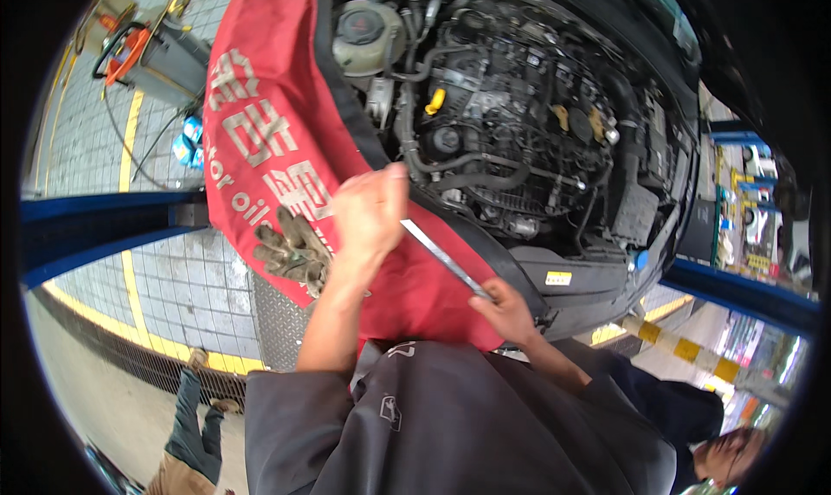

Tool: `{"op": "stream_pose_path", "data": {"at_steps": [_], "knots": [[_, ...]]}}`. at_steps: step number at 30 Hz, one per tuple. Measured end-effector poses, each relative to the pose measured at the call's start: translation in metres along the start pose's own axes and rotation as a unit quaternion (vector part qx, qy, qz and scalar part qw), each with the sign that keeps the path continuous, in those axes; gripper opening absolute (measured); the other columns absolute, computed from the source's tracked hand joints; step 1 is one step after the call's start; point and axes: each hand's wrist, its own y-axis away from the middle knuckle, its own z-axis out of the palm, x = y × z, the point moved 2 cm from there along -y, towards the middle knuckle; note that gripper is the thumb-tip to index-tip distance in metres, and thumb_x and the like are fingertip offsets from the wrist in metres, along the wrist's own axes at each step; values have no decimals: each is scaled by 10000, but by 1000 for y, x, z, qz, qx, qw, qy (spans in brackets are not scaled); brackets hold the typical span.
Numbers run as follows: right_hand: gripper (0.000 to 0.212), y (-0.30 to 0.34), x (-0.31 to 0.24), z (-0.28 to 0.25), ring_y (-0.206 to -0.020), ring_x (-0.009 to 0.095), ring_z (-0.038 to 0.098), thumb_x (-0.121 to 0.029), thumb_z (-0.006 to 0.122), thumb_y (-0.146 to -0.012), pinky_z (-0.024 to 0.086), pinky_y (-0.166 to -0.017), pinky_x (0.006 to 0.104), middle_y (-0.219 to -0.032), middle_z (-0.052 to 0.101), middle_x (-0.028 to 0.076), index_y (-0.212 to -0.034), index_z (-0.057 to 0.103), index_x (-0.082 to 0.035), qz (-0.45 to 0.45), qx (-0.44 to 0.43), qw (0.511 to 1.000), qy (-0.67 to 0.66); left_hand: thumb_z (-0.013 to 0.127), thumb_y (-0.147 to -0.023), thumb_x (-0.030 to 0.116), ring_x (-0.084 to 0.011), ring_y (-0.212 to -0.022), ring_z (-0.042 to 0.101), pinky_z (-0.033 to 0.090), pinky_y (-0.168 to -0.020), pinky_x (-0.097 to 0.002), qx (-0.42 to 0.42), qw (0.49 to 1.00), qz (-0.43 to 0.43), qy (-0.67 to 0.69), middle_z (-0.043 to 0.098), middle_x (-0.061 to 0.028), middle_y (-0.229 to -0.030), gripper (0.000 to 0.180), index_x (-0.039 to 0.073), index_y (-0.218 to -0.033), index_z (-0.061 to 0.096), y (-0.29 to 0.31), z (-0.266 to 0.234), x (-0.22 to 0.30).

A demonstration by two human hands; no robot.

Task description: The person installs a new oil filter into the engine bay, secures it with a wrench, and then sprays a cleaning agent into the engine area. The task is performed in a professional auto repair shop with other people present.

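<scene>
A long, straight silver metal bar [443, 257], perhaps the handle of a hand tool, slants between my two hands above a red fender cover [446, 309]. At its upper end my left hand [372, 211] is closed in a fist, slightly blurred; what its fingers hide of the bar cannot be seen. The fingers of my right hand [508, 313] pinch the lower end. Just left of my left forearm, a pair of soiled work gloves [299, 251] lies on the cover. Both my hands are bare.
Beyond the cover is an open engine bay [519, 105], with a yellow dipstick handle [435, 102] and a coolant tank [368, 40]. Blue lift arms [108, 231] reach in from both sides. A grey wheeled container [169, 66] stands far left. Another person [727, 452] is close at lower right.
</scene>
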Motion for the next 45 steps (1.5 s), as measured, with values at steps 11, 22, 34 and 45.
{"op": "stream_pose_path", "data": {"at_steps": [11,22,34,45], "knots": [[455,-46,-17,146,-737,150,543,-463,668,-1093,465,-680,378,-780,605,69,-1043,703,-11,6,-92,995,32,734,-1020,206,-413,-1178,654,513,-1014,-513,114,968,14,-224,681,-206,-1280,272,35,-1229,705,80,-118,-81],[413,-56,-27,149,-857,448,732,-446,639,-1082,551,-767,572,-910,744,234,-1073,618,-34,-81,-36,959,269,958,-737,373,-439,-1441,477,438,-1198,-521,-97,963,-91,-233,532,-224,-1558,1059,17,-1607,469,179,-110,-92],[355,-19,-7,177,-1065,369,662,-197,778,-923,567,-893,506,-1098,702,149,-1205,614,-59,-272,85,869,404,805,-874,230,-399,-1143,638,561,-977,-497,-99,965,-144,-198,662,-186,-1198,402,44,-1220,718,188,-94,-102],[500,-7,1,168,-1155,379,640,-263,797,-946,525,-1000,496,-1220,661,183,-1360,606,-57,-290,82,891,339,697,-1008,95,-218,-1054,709,566,-946,-350,58,962,-236,128,720,-166,-1213,406,-71,-1357,570,214,-103,-130]]}}
